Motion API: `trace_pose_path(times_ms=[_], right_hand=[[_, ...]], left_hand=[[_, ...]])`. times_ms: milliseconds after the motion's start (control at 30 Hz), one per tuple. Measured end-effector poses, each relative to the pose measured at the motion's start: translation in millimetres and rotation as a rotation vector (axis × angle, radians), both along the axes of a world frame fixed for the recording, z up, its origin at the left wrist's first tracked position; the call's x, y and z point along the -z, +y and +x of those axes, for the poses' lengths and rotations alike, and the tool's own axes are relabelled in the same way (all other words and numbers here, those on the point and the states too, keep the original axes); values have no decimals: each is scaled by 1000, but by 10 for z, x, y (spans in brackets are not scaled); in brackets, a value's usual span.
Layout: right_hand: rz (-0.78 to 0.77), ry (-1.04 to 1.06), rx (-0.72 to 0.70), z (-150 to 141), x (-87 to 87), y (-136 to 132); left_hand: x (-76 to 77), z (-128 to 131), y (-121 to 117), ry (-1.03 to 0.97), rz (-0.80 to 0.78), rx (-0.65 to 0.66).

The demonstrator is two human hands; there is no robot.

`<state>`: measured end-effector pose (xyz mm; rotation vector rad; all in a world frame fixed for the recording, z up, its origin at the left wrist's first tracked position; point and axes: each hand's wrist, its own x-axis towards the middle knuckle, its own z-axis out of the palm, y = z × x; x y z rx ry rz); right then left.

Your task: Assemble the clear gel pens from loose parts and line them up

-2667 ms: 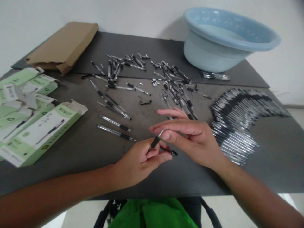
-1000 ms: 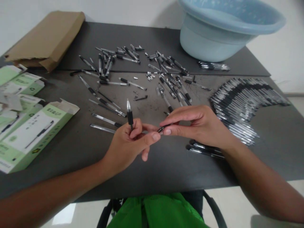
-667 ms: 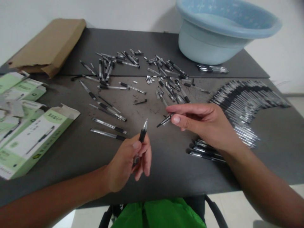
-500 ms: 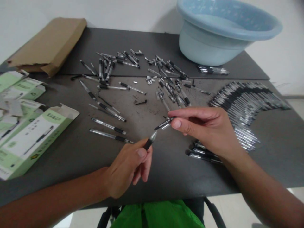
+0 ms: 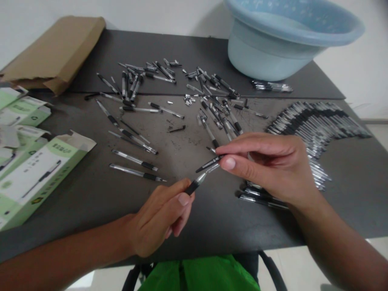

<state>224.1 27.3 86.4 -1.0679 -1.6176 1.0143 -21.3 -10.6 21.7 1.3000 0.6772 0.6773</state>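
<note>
My left hand (image 5: 165,214) is closed around a pen (image 5: 193,186) with a black grip and a silver cone tip, which points up and to the right. Between thumb and fingertips, my right hand (image 5: 266,163) pinches a pen cap (image 5: 209,163) with a black clip that carries white lettering. The pen's tip meets the open end of the cap; how far inside it sits I cannot tell. Just below my right hand lie several capped pens (image 5: 260,199). Left of my left hand, two uncapped pens (image 5: 135,172) rest on the table.
Loose pens and parts (image 5: 212,97) are scattered over the grey table (image 5: 197,226). A fanned row of pens (image 5: 315,121) lies at right, below a blue basin (image 5: 273,56). Green-white boxes (image 5: 45,173) and a brown paper bag (image 5: 57,52) are at left.
The pen tip and the cap have come into line and together, where the tip stood just below the cap before. My view has shifted slightly.
</note>
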Motion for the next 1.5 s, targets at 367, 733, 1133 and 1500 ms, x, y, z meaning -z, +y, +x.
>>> trace_pose_path(times_ms=[367,733,1133,1500], right_hand=[[23,-13,-44,20,3,31],[-12,-91,-94,13,5,29],[26,-104,-168,59,52,59],[-60,-100,-128,34,77,42]], left_hand=[[3,-26,35,6,30,57],[-95,17,47,98,68,59],[-137,54,40,199,91,23],[-119,14,99,344,185,115]])
